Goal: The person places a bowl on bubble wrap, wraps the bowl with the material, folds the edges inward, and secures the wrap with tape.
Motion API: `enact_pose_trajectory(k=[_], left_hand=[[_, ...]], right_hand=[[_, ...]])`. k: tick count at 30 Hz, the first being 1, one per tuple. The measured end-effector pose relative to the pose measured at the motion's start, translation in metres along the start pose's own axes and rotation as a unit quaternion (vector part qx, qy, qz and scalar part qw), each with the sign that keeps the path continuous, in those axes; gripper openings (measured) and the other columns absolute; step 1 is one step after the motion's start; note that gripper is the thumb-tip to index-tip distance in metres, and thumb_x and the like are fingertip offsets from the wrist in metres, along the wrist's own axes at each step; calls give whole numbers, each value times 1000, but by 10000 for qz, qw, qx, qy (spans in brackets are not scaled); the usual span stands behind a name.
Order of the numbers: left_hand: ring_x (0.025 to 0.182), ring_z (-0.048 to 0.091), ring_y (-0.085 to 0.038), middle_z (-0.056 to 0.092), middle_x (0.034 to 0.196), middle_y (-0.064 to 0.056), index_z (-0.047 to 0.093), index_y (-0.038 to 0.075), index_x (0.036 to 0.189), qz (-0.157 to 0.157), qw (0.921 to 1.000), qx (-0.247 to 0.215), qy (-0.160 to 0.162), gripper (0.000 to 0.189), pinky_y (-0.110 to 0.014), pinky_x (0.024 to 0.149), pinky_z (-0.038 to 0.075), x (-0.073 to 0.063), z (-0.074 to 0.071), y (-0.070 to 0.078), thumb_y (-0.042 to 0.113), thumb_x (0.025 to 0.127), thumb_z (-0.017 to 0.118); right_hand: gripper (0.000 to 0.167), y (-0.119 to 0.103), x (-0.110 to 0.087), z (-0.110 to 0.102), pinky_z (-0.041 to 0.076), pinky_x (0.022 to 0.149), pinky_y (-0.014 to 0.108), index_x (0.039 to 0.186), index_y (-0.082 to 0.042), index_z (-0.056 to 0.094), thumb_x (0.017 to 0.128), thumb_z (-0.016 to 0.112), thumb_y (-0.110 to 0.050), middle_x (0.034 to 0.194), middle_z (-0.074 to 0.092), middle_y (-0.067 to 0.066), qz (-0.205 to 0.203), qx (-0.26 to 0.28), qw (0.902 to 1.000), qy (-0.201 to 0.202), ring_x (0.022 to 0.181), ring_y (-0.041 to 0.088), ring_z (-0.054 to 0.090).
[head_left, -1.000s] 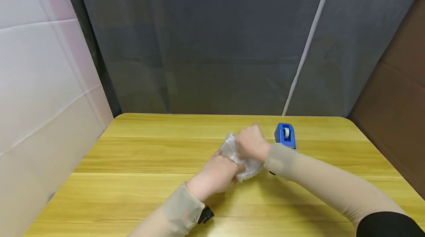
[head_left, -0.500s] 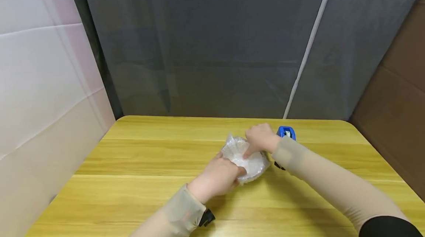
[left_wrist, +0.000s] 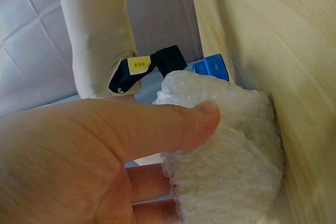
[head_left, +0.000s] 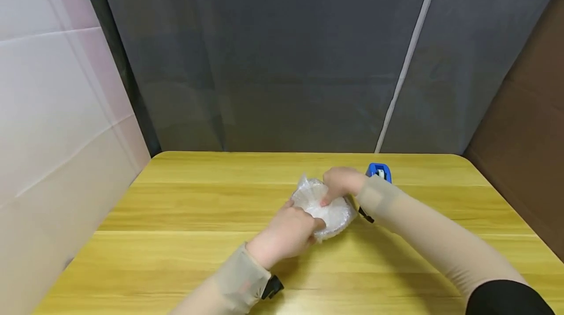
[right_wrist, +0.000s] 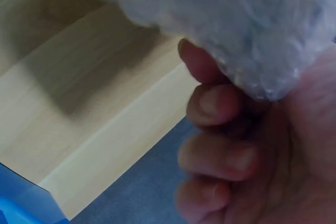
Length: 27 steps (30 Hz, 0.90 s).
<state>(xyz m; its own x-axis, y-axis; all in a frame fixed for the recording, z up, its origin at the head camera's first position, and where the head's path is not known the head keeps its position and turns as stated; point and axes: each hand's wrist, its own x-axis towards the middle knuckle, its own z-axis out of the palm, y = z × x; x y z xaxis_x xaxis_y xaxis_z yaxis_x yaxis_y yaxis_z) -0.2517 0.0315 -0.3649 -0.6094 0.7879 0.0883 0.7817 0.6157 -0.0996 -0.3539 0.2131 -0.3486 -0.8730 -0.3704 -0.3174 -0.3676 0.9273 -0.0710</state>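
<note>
A whitish bundle of bubble wrap [head_left: 337, 214] is held over the middle of the table; what lies inside is hidden. My left hand [head_left: 288, 231] grips its near left side, thumb laid across the top. In the left wrist view, that thumb presses on the bubble wrap [left_wrist: 231, 150] while the left hand's fingers [left_wrist: 152, 182] go beneath it. At the far right edge, my right hand [head_left: 345, 182] pinches the bundle with its thumb on top. The right wrist view shows curled fingers [right_wrist: 218, 156] under a corner of the bubble wrap [right_wrist: 231, 30].
A blue tape dispenser [head_left: 380, 170] stands on the wooden table [head_left: 185, 256] just behind my right wrist, partly covered by the sleeve. Beyond the table's far edge hangs a dark grey curtain [head_left: 286, 60]. A white panel [head_left: 57, 124] is at the left and a brown one [head_left: 524, 124] at the right.
My right hand has shifted rightward from the bundle's far left part to its far right edge, uncovering the top of the wrap. The left hand keeps its grip in the same place.
</note>
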Motion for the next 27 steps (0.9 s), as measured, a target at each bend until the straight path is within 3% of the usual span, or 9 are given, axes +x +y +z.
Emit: enact_pose_trajectory(k=[3, 8, 15, 20, 23, 25, 26, 27], left_hand=[[76, 66, -12, 68, 73, 10, 72, 29, 101, 51, 10000, 47, 21, 20, -55, 99, 43, 0, 3, -2, 28, 82, 76], [74, 66, -11, 67, 72, 11, 72, 29, 102, 79, 9999, 54, 60, 21, -54, 98, 44, 1, 7, -2, 31, 82, 76], [74, 66, -11, 65, 69, 11, 71, 29, 99, 209, 9997, 56, 100, 18, -53, 97, 45, 1, 8, 3, 32, 82, 75], [76, 66, -12, 65, 70, 11, 71, 29, 97, 106, 9998, 15, 186, 17, -53, 98, 44, 3, 6, 0, 30, 81, 76], [76, 66, -12, 66, 71, 11, 71, 29, 98, 101, 9998, 9, 156, 18, -54, 98, 44, 3, 7, -2, 31, 81, 76], [76, 66, -12, 66, 72, 11, 71, 29, 98, 161, 9998, -41, 148, 18, -54, 98, 44, 3, 9, -2, 33, 82, 76], [74, 65, -11, 66, 71, 11, 71, 28, 97, 184, 9997, -91, 132, 17, -54, 97, 44, 3, 10, -2, 32, 82, 76], [73, 65, -10, 65, 70, 12, 71, 28, 97, 188, 9997, -134, 113, 17, -55, 97, 44, 3, 12, -2, 32, 82, 76]], right_hand=[[42, 1, -3, -1, 40, 56, 29, 77, -13, 58, 75, 79, -49, 72, 54, -1, 57, -50, 10000, 37, 64, 15, 46], [44, 3, -5, -8, 30, 50, 25, 71, -13, 57, 75, 77, -51, 64, 44, -4, -110, 234, 9993, -270, 57, 11, 38], [57, -9, -8, 10, 44, 60, 34, 89, -14, 61, 66, 78, -63, 76, 57, -3, 396, -420, 9983, -57, 70, 15, 51], [60, -15, -6, 14, 49, 67, 45, 96, -12, 64, 65, 79, -61, 82, 62, 0, 526, -465, 9970, 329, 75, 18, 57], [62, -10, -9, 5, 49, 71, 45, 106, -10, 64, 69, 78, -59, 93, 66, 2, 544, -110, 9975, 438, 83, 20, 60], [58, -1, -15, -4, 50, 70, 41, 108, -9, 65, 75, 75, -55, 96, 66, 3, 540, 527, 9931, 894, 84, 20, 60], [53, 2, -19, -8, 49, 69, 37, 108, -9, 65, 78, 74, -52, 96, 66, 2, 536, 1121, 9848, 1210, 83, 19, 59], [46, 5, -23, -12, 47, 66, 34, 105, -8, 65, 83, 71, -48, 91, 64, 2, 425, 1906, 9680, 1574, 78, 17, 57]])
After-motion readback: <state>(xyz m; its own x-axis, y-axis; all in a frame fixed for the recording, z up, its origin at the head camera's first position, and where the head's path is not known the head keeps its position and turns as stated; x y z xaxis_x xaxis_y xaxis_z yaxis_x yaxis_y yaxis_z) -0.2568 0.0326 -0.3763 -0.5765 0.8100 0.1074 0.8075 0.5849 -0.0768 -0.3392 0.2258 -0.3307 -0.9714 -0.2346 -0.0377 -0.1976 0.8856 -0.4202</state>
